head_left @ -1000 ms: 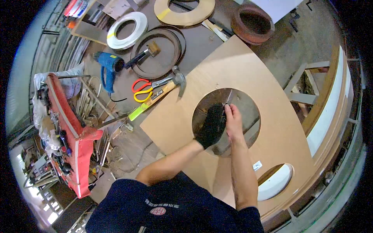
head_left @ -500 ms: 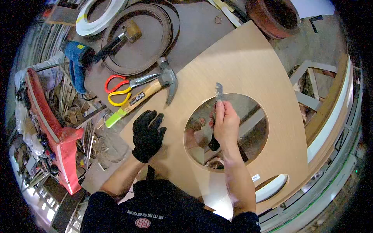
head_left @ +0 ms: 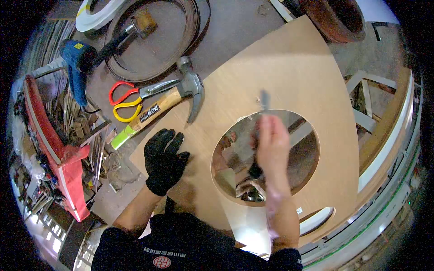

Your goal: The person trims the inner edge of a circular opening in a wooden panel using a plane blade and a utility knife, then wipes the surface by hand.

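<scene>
My left hand [head_left: 164, 160], in a black glove, rests with its fingers apart on a pale wood-veneer board [head_left: 289, 63]. My bare right hand [head_left: 273, 140] is closed around a utility knife [head_left: 265, 100], above the large round hole cut in the board. Motion blurs the hand and the metal tip, which points away from me; the black handle end [head_left: 255, 170] shows below my fingers. Beyond my left hand lies a claw hammer [head_left: 165, 103] with a wooden, green-ended handle. Scissors [head_left: 131, 100] with one red and one yellow grip lie alongside it.
A coil of brown edge banding [head_left: 190, 36] lies at the far left around a brush-like tool [head_left: 143, 25]. Nearby is a blue heat gun [head_left: 77, 58]. A brown roll [head_left: 334, 20] sits far right. A red-covered frame [head_left: 58, 153] stands left, beside scrap strips.
My right hand and the knife have shifted slightly right and are now blurred. The whole view has moved, so the hammer, scissors and gloved left hand appear further left.
</scene>
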{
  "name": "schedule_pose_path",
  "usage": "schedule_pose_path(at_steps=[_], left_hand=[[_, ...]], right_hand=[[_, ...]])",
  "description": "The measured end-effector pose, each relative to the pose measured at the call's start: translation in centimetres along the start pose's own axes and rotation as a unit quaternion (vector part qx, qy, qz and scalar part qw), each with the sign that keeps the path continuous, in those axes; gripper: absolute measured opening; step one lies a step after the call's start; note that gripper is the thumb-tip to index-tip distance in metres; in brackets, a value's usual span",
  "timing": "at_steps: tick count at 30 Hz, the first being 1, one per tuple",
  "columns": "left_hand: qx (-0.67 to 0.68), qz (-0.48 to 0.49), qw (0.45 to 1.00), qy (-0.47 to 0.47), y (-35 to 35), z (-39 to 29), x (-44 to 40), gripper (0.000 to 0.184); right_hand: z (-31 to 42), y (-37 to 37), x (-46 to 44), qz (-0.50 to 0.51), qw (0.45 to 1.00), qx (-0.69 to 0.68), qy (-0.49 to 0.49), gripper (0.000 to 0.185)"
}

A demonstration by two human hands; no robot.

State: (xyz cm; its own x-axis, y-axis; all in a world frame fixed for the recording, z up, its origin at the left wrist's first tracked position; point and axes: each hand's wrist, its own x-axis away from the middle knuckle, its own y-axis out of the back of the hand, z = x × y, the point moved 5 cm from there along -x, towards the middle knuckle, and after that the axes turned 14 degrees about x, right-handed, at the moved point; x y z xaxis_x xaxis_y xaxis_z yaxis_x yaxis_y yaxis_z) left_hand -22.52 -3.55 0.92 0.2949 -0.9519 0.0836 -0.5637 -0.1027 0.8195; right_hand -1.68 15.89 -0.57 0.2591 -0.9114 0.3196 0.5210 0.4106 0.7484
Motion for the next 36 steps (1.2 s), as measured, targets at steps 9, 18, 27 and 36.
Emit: schedule_pose_path(at_steps=[9, 18, 27, 36], left_hand=[[-0.009, -0.016, 0.999, 0.028, 1.4, 1.4, 0.1, 0.048], [0.001, -0.002, 0.998, 0.060, 5.0, 5.2, -5.8, 0.042], [0.054, 0.066, 0.993, 0.077, 4.3, 3.3, -5.7, 0.048], [-0.035, -0.020, 0.997, 0.061, 9.1, 4.9, -10.3, 0.059]], right_hand=[[1.6, -0.3, 0.4, 0.036, 0.997, -0.018, -0.064, 0.032], [1.2, -0.7, 0.5, 0.018, 0.997, -0.039, -0.064, 0.032], [-1.0, -0.7, -0.8, -0.009, 0.996, -0.070, -0.060, 0.033], [0.0, -0.6, -0.2, -0.029, 0.999, -0.021, -0.031, 0.032]])
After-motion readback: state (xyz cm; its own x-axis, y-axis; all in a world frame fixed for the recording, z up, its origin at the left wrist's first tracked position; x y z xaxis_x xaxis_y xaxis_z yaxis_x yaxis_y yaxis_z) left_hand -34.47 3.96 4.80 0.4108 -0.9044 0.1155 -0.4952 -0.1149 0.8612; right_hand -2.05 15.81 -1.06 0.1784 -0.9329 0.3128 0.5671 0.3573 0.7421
